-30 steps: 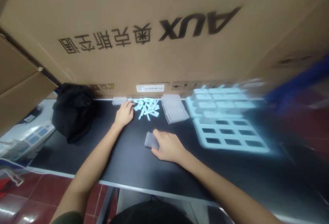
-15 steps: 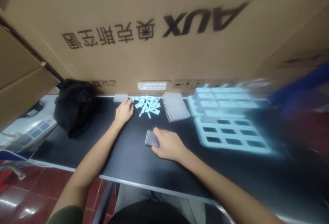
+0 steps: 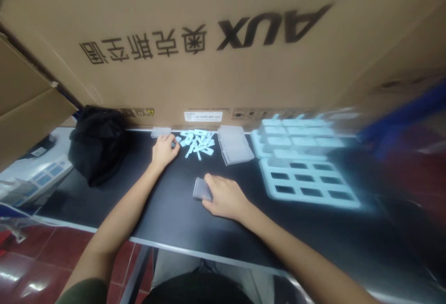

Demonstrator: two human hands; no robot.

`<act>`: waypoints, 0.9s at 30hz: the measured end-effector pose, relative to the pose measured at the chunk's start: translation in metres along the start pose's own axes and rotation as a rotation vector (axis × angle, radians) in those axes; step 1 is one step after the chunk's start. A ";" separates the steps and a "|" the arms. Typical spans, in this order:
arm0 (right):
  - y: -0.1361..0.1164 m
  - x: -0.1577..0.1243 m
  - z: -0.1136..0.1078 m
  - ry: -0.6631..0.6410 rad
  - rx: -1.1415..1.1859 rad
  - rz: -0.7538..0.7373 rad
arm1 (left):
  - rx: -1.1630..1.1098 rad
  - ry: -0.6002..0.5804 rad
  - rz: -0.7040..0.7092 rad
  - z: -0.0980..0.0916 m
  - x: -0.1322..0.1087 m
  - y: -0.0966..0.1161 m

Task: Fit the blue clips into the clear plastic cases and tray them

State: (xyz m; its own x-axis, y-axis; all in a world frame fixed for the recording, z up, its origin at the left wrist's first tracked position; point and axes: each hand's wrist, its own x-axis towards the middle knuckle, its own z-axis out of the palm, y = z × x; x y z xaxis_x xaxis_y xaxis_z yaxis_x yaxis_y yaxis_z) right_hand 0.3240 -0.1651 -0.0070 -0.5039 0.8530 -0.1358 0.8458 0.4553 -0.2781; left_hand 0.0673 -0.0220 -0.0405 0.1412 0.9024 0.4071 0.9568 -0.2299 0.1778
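Note:
My right hand (image 3: 226, 197) grips a small clear plastic case (image 3: 202, 188) between thumb and fingers, low over the black tabletop (image 3: 167, 211). Farther back, my left hand (image 3: 163, 151) has its fingers curled together at the left edge of a pile of light-blue flat plastic pieces (image 3: 198, 142). Something small and bluish-grey shows at its fingertips, too small to make out. Just behind that hand lies a clear flat case (image 3: 160, 132). Right of the pile, several clear cases (image 3: 236, 146) lie together.
Light-blue trays with rectangular openings (image 3: 310, 199) stand at the right, the rear one bearing rows of blocks (image 3: 296, 141). A black cloth bundle (image 3: 99, 146) sits at the left. Behind the table rises a large cardboard box (image 3: 209, 81); a blurred blue object (image 3: 393, 118) is at far right.
My left hand has shifted slightly, its fingers still curled at the pile's edge. The right hand keeps the case in nearly the same place. The whole view has moved slightly.

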 end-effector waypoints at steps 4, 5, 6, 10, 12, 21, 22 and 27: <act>0.000 -0.001 0.000 0.008 0.009 -0.010 | -0.046 0.008 0.056 0.003 0.000 -0.003; 0.000 -0.001 0.000 0.013 0.008 -0.014 | -0.072 0.019 0.063 0.004 0.000 -0.004; 0.001 -0.001 0.000 0.017 0.007 -0.016 | -0.102 0.033 0.071 0.005 0.000 -0.005; 0.001 -0.002 0.000 0.026 -0.003 -0.018 | -0.222 0.117 0.095 0.007 0.000 -0.006; 0.001 -0.003 0.000 0.033 -0.010 -0.022 | -0.254 0.155 0.099 0.009 0.002 -0.003; -0.002 -0.006 0.002 0.062 -0.059 -0.028 | -0.399 0.171 0.297 0.019 0.012 0.029; -0.002 -0.006 0.002 0.061 -0.060 -0.028 | -0.421 0.136 0.333 0.020 0.013 0.033; -0.002 -0.007 0.001 0.049 -0.046 -0.034 | -0.483 0.054 0.359 0.019 0.017 0.042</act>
State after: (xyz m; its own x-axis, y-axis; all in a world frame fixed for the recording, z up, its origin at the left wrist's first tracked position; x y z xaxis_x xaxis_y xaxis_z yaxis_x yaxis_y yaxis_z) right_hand 0.3257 -0.1721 -0.0063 -0.5242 0.8478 -0.0800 0.8360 0.4945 -0.2378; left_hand 0.1146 -0.0096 -0.0434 0.4088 0.7206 0.5600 0.6263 -0.6678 0.4022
